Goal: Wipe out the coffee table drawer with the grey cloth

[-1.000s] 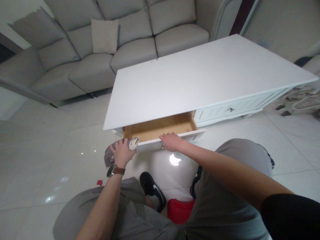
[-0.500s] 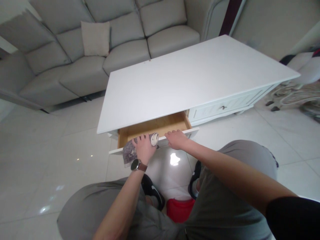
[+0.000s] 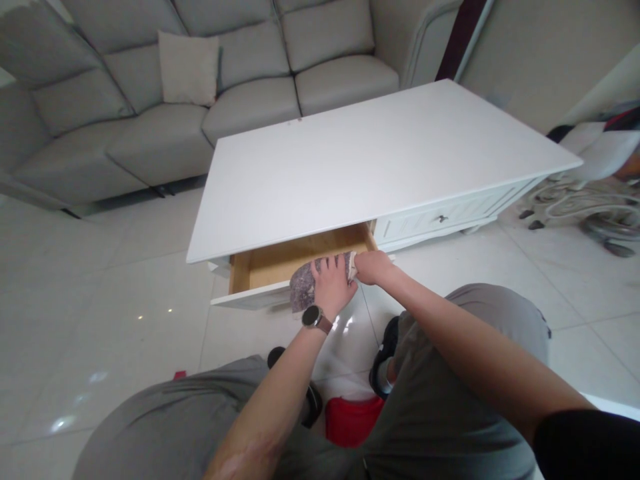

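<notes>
A grey patterned cloth [image 3: 303, 288] is draped over the top edge of the pulled-out drawer's front [image 3: 255, 298]. My left hand [image 3: 334, 283], with a watch on its wrist, presses and grips this cloth from above, fingers bent over the edge. Right beside the cloth's light-coloured end, my right hand [image 3: 374, 267] is closed at the right part of the drawer front; its fingertips are hidden. Bare wood shows inside the drawer [image 3: 280, 259]. The drawer belongs to a white coffee table [image 3: 370, 167].
A second drawer with a small knob [image 3: 442, 219] is closed at the right. Behind the table stands a grey sofa [image 3: 250, 133] with a beige cushion [image 3: 189, 69]. A red object [image 3: 350, 421] lies on the tiled floor between my feet. White scrolled furniture [image 3: 575, 200] stands far right.
My left hand has slid to the right along the drawer front with the cloth. My right hand has shifted right too, and the cloth's end now reaches it.
</notes>
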`<state>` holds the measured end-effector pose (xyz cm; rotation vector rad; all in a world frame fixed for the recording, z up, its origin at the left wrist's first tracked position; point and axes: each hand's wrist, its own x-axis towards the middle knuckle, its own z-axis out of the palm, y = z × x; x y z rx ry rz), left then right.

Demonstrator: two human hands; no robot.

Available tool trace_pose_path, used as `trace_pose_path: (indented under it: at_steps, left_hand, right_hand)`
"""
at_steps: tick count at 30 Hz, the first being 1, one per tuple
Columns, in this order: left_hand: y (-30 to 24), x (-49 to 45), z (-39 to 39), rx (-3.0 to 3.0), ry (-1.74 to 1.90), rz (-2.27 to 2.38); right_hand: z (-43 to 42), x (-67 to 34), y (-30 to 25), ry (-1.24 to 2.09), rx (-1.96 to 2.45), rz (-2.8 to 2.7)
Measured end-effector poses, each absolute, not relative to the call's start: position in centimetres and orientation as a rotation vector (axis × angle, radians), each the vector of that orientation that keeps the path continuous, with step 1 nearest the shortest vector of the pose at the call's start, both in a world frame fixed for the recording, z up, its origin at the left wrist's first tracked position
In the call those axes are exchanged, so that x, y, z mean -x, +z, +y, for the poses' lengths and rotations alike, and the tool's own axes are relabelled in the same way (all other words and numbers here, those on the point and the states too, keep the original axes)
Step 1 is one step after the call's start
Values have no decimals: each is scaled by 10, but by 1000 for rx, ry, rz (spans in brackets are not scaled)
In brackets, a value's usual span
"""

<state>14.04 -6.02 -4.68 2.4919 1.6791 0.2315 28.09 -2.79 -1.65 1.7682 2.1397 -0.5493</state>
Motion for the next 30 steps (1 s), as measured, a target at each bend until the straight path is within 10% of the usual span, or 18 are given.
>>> trace_pose_path:
  at_steps: [9, 15, 30]
  left_hand:
    - [-42, -62, -36, -2113, 420, 1524]
    - [-30, 25, -9, -1712, 98, 2213]
    - [28, 52, 2, -1309, 690, 1565]
  right_hand:
    - [-27, -241, -13, -595, -1679, 2219]
    - [-29, -213, -24, -605, -1571, 2378]
    - [-25, -202, -24, -630, -1486, 2418]
